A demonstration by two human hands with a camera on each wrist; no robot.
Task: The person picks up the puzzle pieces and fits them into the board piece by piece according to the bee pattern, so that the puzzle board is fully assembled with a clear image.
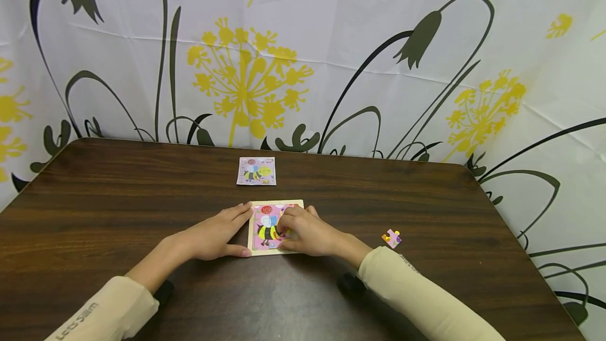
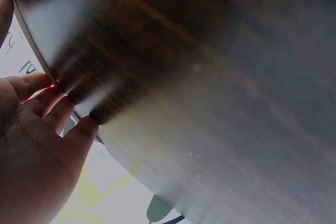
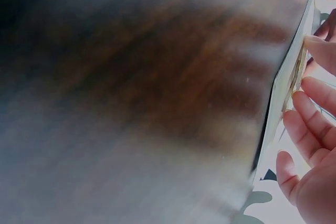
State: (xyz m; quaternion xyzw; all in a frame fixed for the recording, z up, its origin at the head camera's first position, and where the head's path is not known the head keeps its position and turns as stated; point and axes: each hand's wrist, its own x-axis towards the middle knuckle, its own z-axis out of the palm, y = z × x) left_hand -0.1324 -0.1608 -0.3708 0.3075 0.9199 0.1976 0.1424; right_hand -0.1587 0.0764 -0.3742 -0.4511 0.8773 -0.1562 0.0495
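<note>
A square wooden jigsaw puzzle (image 1: pixel 268 228) with a pale frame and a bee picture lies on the table. My left hand (image 1: pixel 220 233) rests at its left edge, fingertips on the upper left corner and thumb at the lower left, fingers fairly straight. Over the right half of the board, my right hand (image 1: pixel 305 230) has bent fingers and appears to pinch a puzzle piece, mostly hidden by the hand. The right wrist view shows the right fingers (image 3: pixel 315 119) at a thin wooden edge. A loose puzzle piece (image 1: pixel 392 238) lies apart on the right.
Behind the puzzle lies a square picture card (image 1: pixel 256 171) with the same bee design. The dark wooden table (image 1: pixel 142 188) reaches back to a white curtain (image 1: pixel 350 25) printed with yellow flowers and dark stems.
</note>
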